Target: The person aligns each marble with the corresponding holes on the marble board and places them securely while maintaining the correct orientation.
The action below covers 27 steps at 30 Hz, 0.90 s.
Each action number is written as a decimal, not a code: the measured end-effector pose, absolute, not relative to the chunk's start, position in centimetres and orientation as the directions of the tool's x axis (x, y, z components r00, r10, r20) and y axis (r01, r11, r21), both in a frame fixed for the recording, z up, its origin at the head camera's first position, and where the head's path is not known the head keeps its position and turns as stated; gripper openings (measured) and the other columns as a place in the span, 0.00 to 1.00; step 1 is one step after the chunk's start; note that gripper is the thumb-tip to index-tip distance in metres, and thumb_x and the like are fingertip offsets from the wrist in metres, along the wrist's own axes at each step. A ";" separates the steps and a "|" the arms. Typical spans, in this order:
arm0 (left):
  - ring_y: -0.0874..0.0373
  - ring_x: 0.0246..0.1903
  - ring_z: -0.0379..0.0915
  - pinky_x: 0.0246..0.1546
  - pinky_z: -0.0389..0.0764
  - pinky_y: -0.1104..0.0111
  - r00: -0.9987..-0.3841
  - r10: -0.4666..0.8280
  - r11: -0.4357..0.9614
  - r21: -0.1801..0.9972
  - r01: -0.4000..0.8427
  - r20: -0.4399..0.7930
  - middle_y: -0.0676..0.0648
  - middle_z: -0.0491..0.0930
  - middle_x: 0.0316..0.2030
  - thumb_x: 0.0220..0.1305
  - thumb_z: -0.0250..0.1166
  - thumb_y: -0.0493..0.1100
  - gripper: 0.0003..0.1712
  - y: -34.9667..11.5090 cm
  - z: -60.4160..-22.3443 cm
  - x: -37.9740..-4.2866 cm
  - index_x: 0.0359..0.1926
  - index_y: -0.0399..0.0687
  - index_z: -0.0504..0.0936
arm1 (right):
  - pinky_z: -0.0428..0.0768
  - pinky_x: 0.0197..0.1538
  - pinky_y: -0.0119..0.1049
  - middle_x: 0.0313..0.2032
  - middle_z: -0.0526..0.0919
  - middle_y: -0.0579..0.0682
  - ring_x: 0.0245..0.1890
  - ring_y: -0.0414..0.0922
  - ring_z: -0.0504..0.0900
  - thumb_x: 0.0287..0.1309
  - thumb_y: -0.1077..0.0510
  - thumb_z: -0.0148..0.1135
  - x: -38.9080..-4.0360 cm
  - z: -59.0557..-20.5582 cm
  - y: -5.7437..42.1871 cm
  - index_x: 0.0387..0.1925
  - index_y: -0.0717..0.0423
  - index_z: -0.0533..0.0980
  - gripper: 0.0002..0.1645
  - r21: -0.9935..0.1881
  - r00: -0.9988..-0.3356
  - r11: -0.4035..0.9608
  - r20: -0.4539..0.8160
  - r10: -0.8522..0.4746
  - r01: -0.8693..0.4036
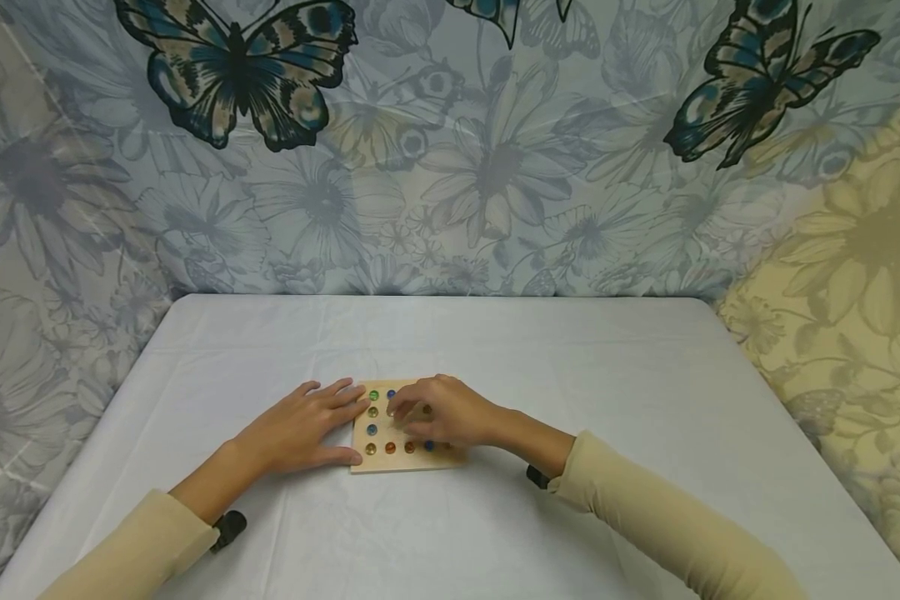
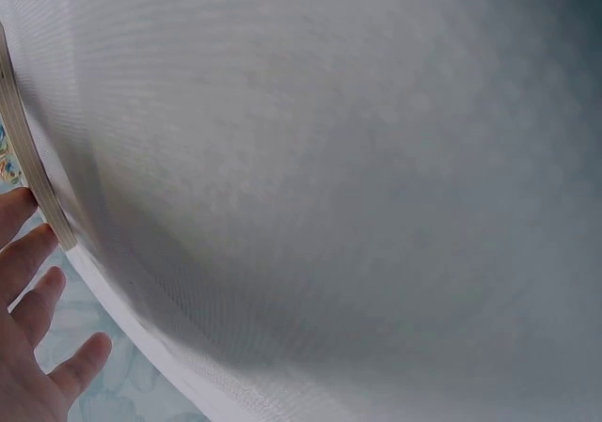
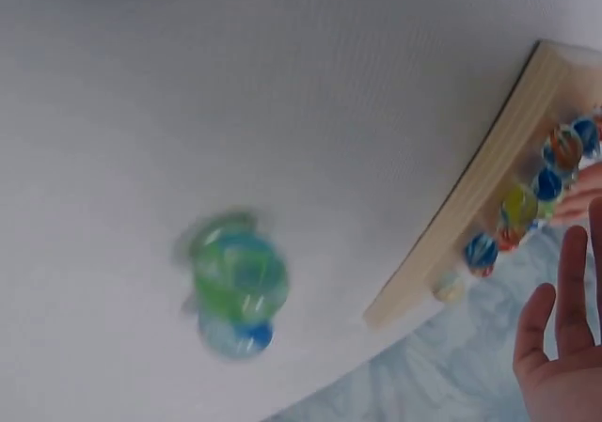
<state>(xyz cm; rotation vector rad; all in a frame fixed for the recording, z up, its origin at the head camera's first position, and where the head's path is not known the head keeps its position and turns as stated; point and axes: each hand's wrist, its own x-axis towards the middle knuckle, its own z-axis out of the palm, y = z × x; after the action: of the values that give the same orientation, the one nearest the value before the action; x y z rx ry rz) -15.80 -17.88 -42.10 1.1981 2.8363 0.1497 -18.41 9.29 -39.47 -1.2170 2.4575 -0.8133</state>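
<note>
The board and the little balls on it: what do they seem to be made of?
Board: probably wood, perhaps plywood, pale and smooth-looking; the left wrist view shows fine stripes along its edge. Balls: most likely glass, shiny and partly see-through, with coloured swirls and bright glints in the right wrist view, though clear plastic could look similar.

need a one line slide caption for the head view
Left hand at the edge of a wooden board of colored marbles, right hand over it, on a white-covered table.
</note>
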 end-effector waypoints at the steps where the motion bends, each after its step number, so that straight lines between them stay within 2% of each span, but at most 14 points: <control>1: 0.44 0.71 0.59 0.64 0.64 0.42 -0.697 0.717 0.694 0.112 0.711 -0.016 0.44 0.65 0.71 0.64 0.54 0.75 0.48 -17.9 -42.1 -15.8 0.72 0.47 0.69 | 0.71 0.61 0.45 0.43 0.87 0.42 0.45 0.35 0.84 0.61 0.61 0.68 -18.5 -39.3 9.6 0.53 0.55 0.81 0.18 -0.599 -0.611 0.486 0.006 -0.792 -0.636; 6: 0.44 0.71 0.59 0.64 0.64 0.42 -0.703 0.711 0.700 0.109 0.706 -0.016 0.44 0.65 0.71 0.64 0.54 0.74 0.48 -17.8 -42.1 -15.7 0.72 0.47 0.69 | 0.76 0.56 0.45 0.41 0.88 0.45 0.44 0.42 0.84 0.60 0.63 0.69 -19.0 -38.6 11.2 0.51 0.58 0.81 0.17 -0.594 -0.641 0.494 0.048 -0.766 -0.634; 13: 0.44 0.71 0.59 0.64 0.64 0.42 -0.703 0.711 0.699 0.115 0.705 -0.010 0.44 0.65 0.71 0.64 0.56 0.74 0.47 -17.8 -42.1 -15.7 0.72 0.47 0.69 | 0.78 0.58 0.44 0.41 0.88 0.45 0.45 0.38 0.84 0.58 0.64 0.71 -19.4 -38.7 14.3 0.51 0.58 0.82 0.18 -0.586 -0.688 0.539 0.045 -0.724 -0.606; 20: 0.44 0.71 0.59 0.64 0.65 0.42 -0.696 0.718 0.692 0.108 0.714 -0.001 0.44 0.66 0.71 0.64 0.56 0.73 0.47 -17.8 -42.2 -15.8 0.72 0.46 0.69 | 0.80 0.55 0.50 0.41 0.88 0.44 0.47 0.42 0.85 0.58 0.63 0.71 -19.4 -39.5 17.4 0.51 0.59 0.81 0.18 -0.571 -0.709 0.560 0.056 -0.703 -0.601; 27: 0.45 0.71 0.60 0.64 0.65 0.43 -0.699 0.716 0.695 0.097 0.712 -0.003 0.44 0.66 0.71 0.63 0.55 0.74 0.48 -17.9 -42.3 -15.8 0.72 0.47 0.69 | 0.79 0.55 0.51 0.42 0.88 0.45 0.47 0.43 0.85 0.59 0.65 0.70 -19.1 -40.0 19.8 0.51 0.60 0.81 0.17 -0.578 -0.722 0.571 0.048 -0.690 -0.584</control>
<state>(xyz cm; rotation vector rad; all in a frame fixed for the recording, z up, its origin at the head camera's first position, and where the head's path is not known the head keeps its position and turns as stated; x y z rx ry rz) -15.80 -17.87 -42.31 1.2025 2.8550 0.1377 -19.15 19.83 -40.00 -1.0731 2.6177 -0.8616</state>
